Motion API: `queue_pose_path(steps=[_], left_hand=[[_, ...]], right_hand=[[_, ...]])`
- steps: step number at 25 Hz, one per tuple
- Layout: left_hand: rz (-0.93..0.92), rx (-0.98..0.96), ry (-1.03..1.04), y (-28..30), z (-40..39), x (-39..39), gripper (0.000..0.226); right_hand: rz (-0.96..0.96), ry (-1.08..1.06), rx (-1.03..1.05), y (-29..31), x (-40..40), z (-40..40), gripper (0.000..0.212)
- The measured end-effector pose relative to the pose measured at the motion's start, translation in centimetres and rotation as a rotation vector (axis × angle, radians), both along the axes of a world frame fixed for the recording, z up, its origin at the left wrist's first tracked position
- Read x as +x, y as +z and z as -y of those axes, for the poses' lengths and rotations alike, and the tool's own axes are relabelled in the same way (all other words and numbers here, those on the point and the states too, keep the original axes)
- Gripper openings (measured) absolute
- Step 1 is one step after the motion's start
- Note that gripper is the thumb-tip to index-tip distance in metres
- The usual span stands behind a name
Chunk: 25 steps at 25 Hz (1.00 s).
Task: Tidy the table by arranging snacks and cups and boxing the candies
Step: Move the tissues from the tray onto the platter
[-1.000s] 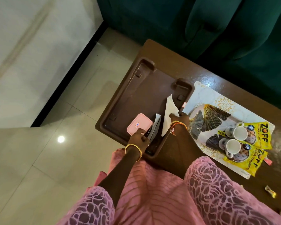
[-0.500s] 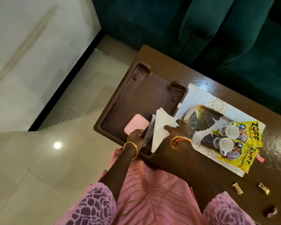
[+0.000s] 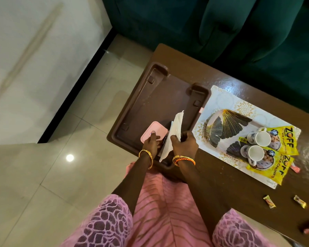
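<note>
our left hand [image 3: 151,142] rests fingers on pink box [image 3: 154,134] | our right hand [image 3: 183,144] grips white napkin [image 3: 173,135] | both over brown tray [image 3: 150,97]

The left hand [image 3: 151,142] covers the near corner of the pink box [image 3: 153,133], and the small label on its lid is too small to read. A dark flat thing [image 3: 165,139] between the box and the white paper napkin [image 3: 174,134] is mostly hidden; what it is cannot be told. The right hand [image 3: 183,144] closes its grip on the napkin, hiding its middle. The two white cups [image 3: 258,139] cover much of the yellow snack packets [image 3: 289,139]. The wrapped candy [image 3: 307,227] by the right edge is blurred. The bench [image 3: 221,175] is cut off at the right.
</note>
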<state>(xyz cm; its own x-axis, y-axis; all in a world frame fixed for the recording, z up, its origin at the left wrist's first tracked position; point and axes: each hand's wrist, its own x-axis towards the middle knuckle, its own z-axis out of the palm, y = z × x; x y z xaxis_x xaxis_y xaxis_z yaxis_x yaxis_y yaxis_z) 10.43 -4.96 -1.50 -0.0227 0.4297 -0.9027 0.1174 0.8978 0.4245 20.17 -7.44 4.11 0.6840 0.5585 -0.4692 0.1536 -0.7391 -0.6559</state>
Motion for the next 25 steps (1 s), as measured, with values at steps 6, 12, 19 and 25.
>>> queue_pose_path(steps=[6,12,19,25], left_hand=[[-0.002,0.053,-0.048,-0.2,0.5,-0.6,0.05],[0.002,0.071,-0.071,-0.1,0.4,-0.2,0.037],[-0.075,0.179,-0.271,-0.3,0.1,0.3,0.032],[-0.388,0.36,-0.669,0.5,-0.3,2.4,0.046]], right_hand=[[0.028,0.028,-0.05,-1.9,-0.5,0.5,0.019],[0.04,0.001,-0.092,-3.7,-1.5,0.3,0.019],[0.022,0.139,-0.214,-4.8,-1.5,0.5,0.024],[-0.144,0.346,-0.104,-5.3,0.8,1.9,0.017]])
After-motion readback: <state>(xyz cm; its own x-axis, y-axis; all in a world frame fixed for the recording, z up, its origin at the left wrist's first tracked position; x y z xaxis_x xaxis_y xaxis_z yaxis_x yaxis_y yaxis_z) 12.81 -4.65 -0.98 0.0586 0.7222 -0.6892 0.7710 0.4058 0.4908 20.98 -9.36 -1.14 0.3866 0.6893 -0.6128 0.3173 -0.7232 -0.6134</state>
